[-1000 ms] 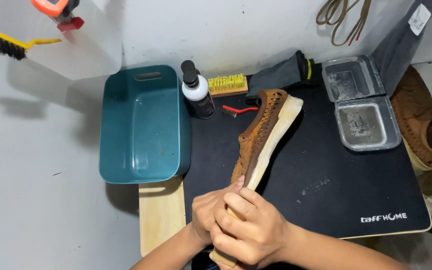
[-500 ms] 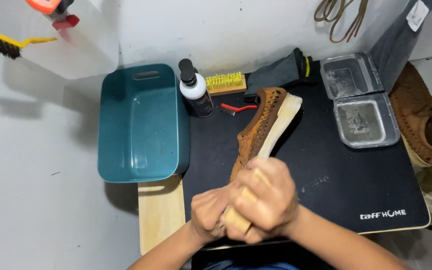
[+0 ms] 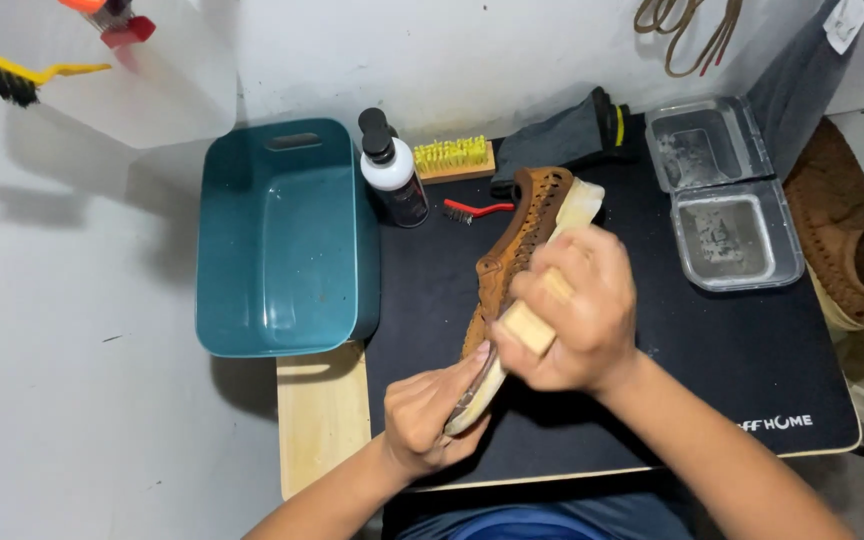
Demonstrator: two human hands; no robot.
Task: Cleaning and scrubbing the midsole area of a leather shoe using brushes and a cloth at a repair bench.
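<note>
A brown woven shoe (image 3: 512,250) with a pale cream sole lay on its side near the middle of the black mat (image 3: 732,340), toe pointing toward one o'clock and heel toward seven. The left hand (image 3: 430,415) pinched the heel end between thumb and fingers, while the right hand (image 3: 577,310) was closed around a light wooden block (image 3: 530,325), pressed against the sole's edge. At eleven o'clock from the shoe stood one white bottle (image 3: 394,175) with a black cap and a dark label band; beside it lay one wooden brush with yellow bristles (image 3: 452,158) and one small red-handled brush (image 3: 477,209). A dark grey cloth (image 3: 557,140) sat at twelve o'clock. One clear hinged plastic container (image 3: 722,195) rested open at two o'clock, both halves smeared grey. One teal plastic tub (image 3: 282,240) stood at nine o'clock. A second brown shoe (image 3: 847,235) lay off the mat at three o'clock. White lettering marked the mat's corner at five o'clock.
</note>
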